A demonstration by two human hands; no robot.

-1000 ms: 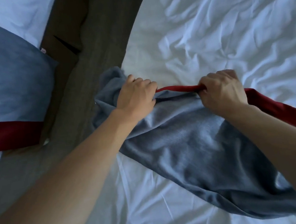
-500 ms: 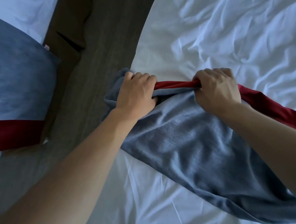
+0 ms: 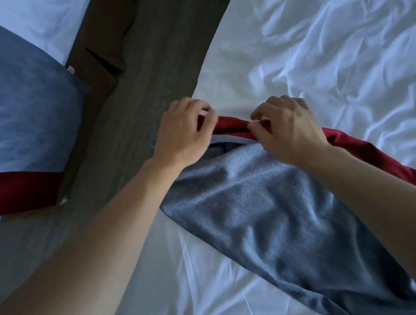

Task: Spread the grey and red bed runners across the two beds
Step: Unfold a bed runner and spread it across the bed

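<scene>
1. Head view: the left hand [image 3: 183, 134] and the right hand [image 3: 288, 129] are both pinching the red edge of the bed runner [image 3: 270, 207] lying bunched on the right bed [image 3: 343, 42].
2. I think they are opening it up; next they need to pull it flat across.

One cam only, head-worn, wide-angle, looking fwd and steeply down. Close range: both forearms enter from the bottom edge and the hands [image 3: 232, 132] sit near frame centre. Right bed [image 3: 330, 39] fills the right half, a floor strip [image 3: 157, 60] runs diagonally between, left bed [image 3: 31, 24] cut off at the upper-left corner. Edges bend from lens distortion. No 2nd view, so no overlap.
</scene>
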